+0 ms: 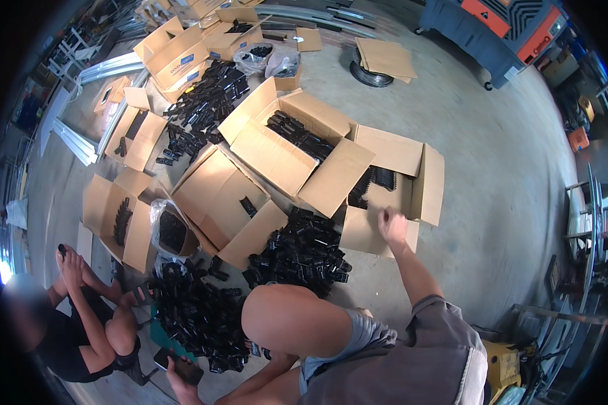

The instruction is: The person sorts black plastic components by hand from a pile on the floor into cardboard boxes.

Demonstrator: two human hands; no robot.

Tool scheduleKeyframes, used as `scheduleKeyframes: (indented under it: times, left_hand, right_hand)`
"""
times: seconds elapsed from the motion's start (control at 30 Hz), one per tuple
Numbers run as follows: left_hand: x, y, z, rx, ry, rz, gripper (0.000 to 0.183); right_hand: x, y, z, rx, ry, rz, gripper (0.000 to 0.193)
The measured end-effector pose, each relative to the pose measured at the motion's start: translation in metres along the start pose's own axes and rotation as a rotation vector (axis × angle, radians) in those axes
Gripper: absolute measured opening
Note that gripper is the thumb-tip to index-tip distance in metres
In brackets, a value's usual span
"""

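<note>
My right hand [393,228] is closed over the near flap of an open carton [380,228]; whatever it may hold is hidden. Inside that carton, black plastic parts [385,178] stand in rows beside bare cardboard. Low at the left, my left hand [177,382] grips a flat dark object, apparently a phone [186,370]. Next to it lies a large heap of glossy black parts [203,324]. A second heap of black parts [304,253] rises between my knee and the cartons.
A co-worker [88,324] sits at the left, hands [72,270] together around a small black piece. Other open cartons [263,152] and a farther heap of parts [213,91] spread across the floor. A grey and orange machine [483,40] stands at the back right.
</note>
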State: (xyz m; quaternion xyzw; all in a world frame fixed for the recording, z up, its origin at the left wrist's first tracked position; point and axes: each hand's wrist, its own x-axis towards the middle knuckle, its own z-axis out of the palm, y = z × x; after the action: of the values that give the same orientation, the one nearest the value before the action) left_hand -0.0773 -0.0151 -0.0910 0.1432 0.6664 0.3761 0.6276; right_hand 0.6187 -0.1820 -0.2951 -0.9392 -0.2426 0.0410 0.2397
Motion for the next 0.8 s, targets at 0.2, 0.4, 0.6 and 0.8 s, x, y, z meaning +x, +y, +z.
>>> scheduleKeyframes:
  times: [0.2, 0.4, 0.6, 0.8]
  left_hand:
    - [-0.001, -0.006, -0.03, -0.06, 0.098, -0.022, 0.035]
    - [0.013, -0.004, -0.038, -0.129, 0.14, -0.006, 0.033]
    - [-0.003, 0.001, -0.022, -0.017, 0.168, -0.009, 0.038]
    - [0.005, 0.008, -0.033, 0.065, 0.176, -0.103, 0.043]
  right_hand:
    - [0.068, -0.049, 0.009, -0.259, -0.298, -0.205, 0.083]
    - [0.105, -0.059, 0.055, -0.693, -0.563, -0.272, 0.118]
    - [0.127, -0.077, 0.051, -0.726, -0.691, -0.225, 0.115]
    - [0.13, -0.067, 0.054, -0.786, -0.617, -0.3, 0.112]
